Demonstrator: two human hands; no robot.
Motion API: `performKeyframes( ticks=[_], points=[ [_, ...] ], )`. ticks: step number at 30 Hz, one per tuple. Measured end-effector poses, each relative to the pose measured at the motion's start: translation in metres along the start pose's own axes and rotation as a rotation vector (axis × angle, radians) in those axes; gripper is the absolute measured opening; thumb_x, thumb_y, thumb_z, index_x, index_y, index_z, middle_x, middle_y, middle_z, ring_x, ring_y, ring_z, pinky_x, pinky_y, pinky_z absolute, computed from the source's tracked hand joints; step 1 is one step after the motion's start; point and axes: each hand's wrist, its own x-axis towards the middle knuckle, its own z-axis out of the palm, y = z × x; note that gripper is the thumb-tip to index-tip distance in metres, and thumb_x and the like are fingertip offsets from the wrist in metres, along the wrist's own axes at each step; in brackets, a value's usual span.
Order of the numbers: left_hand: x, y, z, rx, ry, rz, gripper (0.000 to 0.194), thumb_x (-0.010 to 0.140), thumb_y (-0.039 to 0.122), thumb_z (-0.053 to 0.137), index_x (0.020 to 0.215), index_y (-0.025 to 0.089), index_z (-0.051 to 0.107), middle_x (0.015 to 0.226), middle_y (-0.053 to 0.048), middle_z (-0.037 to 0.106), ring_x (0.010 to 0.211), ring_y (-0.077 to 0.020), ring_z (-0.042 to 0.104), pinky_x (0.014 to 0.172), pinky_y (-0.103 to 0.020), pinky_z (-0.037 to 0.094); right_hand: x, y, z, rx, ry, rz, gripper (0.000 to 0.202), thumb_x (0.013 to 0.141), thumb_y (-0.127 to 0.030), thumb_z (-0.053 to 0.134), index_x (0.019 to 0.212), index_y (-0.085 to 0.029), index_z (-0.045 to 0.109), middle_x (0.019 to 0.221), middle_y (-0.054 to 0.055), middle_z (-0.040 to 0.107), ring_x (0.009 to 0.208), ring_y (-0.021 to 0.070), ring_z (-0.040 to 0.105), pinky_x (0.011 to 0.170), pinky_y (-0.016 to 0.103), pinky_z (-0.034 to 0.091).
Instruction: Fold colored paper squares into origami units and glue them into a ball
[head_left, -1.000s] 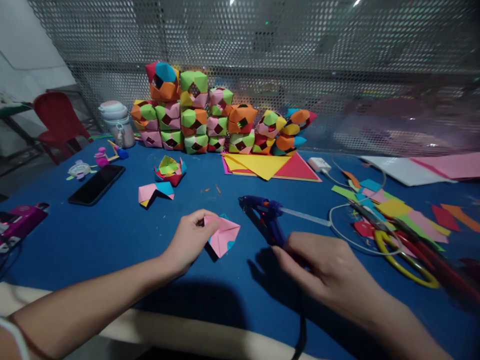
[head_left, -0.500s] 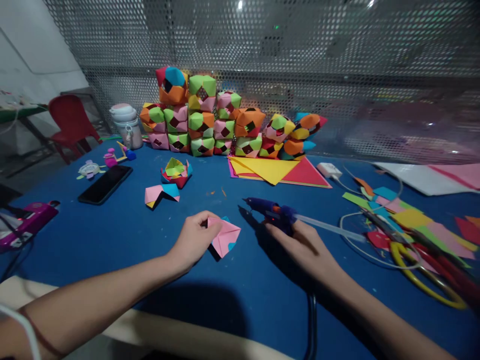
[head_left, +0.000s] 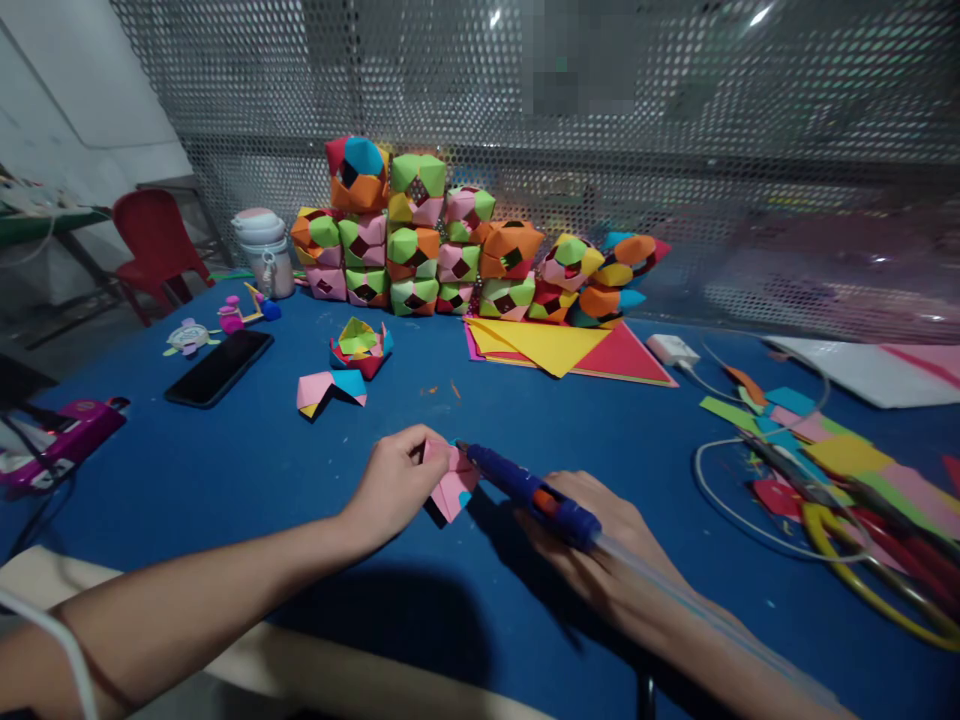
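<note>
Between the thumb and fingers of my left hand (head_left: 397,485) is a folded pink paper piece (head_left: 452,488) with small blue parts, held near the table surface. My right hand (head_left: 600,530) is wrapped round a blue glue gun (head_left: 536,495) with an orange part and a clear glue stick out of its back. The gun's nozzle points left and lies at the upper right edge of the pink piece; whether it touches is hard to tell. A pink and blue folded strip (head_left: 330,388) and a multicoloured paper cup shape (head_left: 361,346) lie beyond my left hand.
Stacked paper balls (head_left: 414,250) stand at the back before a perforated metal screen. Coloured sheets (head_left: 555,345) lie below them. Phone (head_left: 220,368) and purple power strip (head_left: 64,445) are left; a white cable, paper scraps (head_left: 847,455) and yellow-handled scissors (head_left: 825,535) are right.
My right hand has turned the glue gun and brought its nozzle left and down to the pink piece. My left hand still holds that piece. The view has shifted slightly.
</note>
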Motion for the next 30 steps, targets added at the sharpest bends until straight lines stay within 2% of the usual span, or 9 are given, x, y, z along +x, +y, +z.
performKeyframes(
  ticks=[5,17,30],
  points=[
    [0.0000,-0.0012,0.0005,0.027,-0.001,0.003,0.016,0.074,0.025,0.051,0.070,0.014,0.061,0.061,0.002,0.054,0.057,-0.0099,0.045,0.054,-0.021,0.033,0.0011,-0.0031,-0.0015,-0.046,-0.016,-0.018,0.018,0.086,-0.024,0.043,0.069,-0.020,0.048,0.058,0.000,0.053,0.051,0.0127,0.044,0.052,0.025,0.034],
    [-0.0013,-0.0031,0.0000,0.106,0.008,0.084,0.018,0.077,0.027,0.050,0.071,0.015,0.063,0.062,0.001,0.055,0.059,-0.0108,0.046,0.054,-0.021,0.033,-0.0068,-0.0017,0.0011,-0.082,-0.048,0.000,0.012,0.083,-0.022,0.046,0.071,-0.019,0.049,0.062,0.001,0.055,0.055,0.0146,0.046,0.055,0.027,0.032],
    [-0.0012,-0.0019,-0.0005,0.120,0.026,0.088,0.018,0.078,0.028,0.051,0.070,0.015,0.061,0.063,0.001,0.054,0.060,-0.0108,0.045,0.055,-0.022,0.034,-0.0064,-0.0022,0.0003,-0.087,-0.026,-0.009,0.016,0.085,-0.023,0.044,0.069,-0.020,0.046,0.059,0.000,0.051,0.052,0.0139,0.042,0.053,0.026,0.030]
  ],
)
